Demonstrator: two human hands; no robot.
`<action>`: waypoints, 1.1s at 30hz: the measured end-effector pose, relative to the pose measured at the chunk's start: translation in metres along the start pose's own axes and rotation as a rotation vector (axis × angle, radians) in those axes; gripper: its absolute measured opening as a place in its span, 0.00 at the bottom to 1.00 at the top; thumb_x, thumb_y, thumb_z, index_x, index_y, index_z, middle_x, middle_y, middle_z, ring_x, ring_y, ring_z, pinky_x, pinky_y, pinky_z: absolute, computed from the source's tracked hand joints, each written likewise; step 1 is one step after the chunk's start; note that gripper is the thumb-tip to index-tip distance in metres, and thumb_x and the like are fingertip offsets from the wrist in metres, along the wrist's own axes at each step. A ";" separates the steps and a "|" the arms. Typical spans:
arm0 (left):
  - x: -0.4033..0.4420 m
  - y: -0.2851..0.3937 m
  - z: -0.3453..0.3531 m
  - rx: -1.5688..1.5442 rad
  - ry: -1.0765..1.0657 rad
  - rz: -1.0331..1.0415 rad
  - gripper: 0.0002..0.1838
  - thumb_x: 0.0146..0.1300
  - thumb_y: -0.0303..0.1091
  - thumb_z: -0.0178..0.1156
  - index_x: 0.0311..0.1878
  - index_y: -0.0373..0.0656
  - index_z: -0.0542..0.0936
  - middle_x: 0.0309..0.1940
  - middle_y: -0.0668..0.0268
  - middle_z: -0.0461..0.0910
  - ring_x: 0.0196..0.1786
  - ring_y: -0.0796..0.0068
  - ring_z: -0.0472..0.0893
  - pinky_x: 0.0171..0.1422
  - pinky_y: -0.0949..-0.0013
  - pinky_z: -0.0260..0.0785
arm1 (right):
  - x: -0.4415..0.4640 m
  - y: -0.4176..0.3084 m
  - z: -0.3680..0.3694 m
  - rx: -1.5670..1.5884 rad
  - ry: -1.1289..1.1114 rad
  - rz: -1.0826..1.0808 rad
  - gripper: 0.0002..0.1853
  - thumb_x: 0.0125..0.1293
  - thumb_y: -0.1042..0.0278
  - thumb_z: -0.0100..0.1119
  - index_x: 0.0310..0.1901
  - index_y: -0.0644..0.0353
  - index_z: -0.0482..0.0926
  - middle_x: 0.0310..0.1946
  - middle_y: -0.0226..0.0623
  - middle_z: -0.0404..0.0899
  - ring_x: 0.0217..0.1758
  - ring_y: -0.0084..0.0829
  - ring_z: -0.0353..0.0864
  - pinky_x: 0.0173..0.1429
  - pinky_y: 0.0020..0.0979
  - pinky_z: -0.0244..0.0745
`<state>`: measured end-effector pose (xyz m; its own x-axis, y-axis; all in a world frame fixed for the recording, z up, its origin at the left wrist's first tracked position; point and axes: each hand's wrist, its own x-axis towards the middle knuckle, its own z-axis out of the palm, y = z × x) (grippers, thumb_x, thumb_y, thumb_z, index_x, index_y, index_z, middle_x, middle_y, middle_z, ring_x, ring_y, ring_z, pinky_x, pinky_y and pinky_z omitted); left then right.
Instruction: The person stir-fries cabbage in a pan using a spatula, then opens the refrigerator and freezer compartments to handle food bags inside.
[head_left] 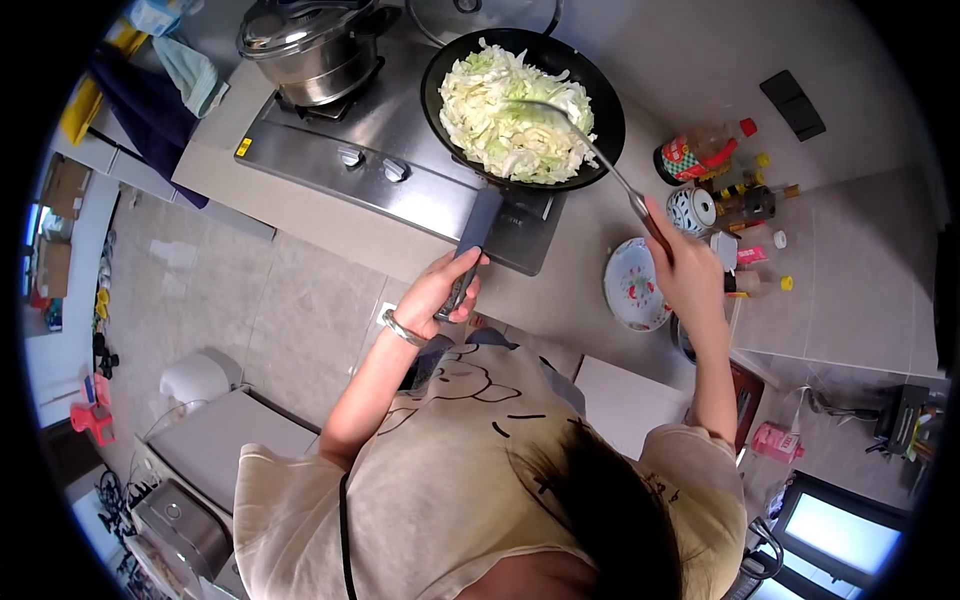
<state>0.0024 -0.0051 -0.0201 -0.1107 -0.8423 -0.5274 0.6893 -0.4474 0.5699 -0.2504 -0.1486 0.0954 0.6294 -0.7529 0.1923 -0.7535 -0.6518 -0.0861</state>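
Chopped cabbage (490,105) fills much of a black wok (608,115) on the steel gas stove (310,155). My left hand (440,290) is closed around the wok's long dark handle (480,220). In my right hand (690,275) is a metal spatula (615,175), gripped by its brown handle. The spatula's head rests among the cabbage, partly hidden by it. Below my right hand, a white plate with a floral pattern (632,285) sits on the counter, partly covered by the hand.
A steel pot (310,60) stands on the left burner. Behind the wok leans a glass lid (425,15). Sauce bottles (700,155) and a patterned jar (690,210) line the counter's right side. Two stove knobs (396,170) face me.
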 end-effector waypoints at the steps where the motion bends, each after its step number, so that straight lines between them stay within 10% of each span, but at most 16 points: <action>1: 0.000 0.000 0.001 -0.005 0.015 0.002 0.15 0.68 0.43 0.48 0.44 0.40 0.70 0.16 0.71 0.68 0.09 0.84 0.62 0.10 0.80 0.51 | 0.007 0.000 0.012 -0.026 0.011 0.009 0.25 0.58 0.69 0.56 0.59 0.46 0.69 0.23 0.47 0.75 0.25 0.47 0.76 0.29 0.42 0.71; 33: -0.006 0.005 0.001 -0.041 0.014 -0.006 0.15 0.67 0.44 0.49 0.43 0.41 0.70 0.16 0.72 0.67 0.09 0.85 0.63 0.09 0.82 0.50 | 0.054 -0.024 0.029 -0.200 -0.130 -0.104 0.28 0.58 0.69 0.56 0.62 0.44 0.65 0.22 0.50 0.76 0.24 0.47 0.79 0.30 0.43 0.75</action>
<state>0.0053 -0.0029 -0.0138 -0.1049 -0.8354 -0.5396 0.7176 -0.4392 0.5405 -0.1925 -0.1761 0.0798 0.7149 -0.6964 0.0621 -0.6979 -0.7053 0.1250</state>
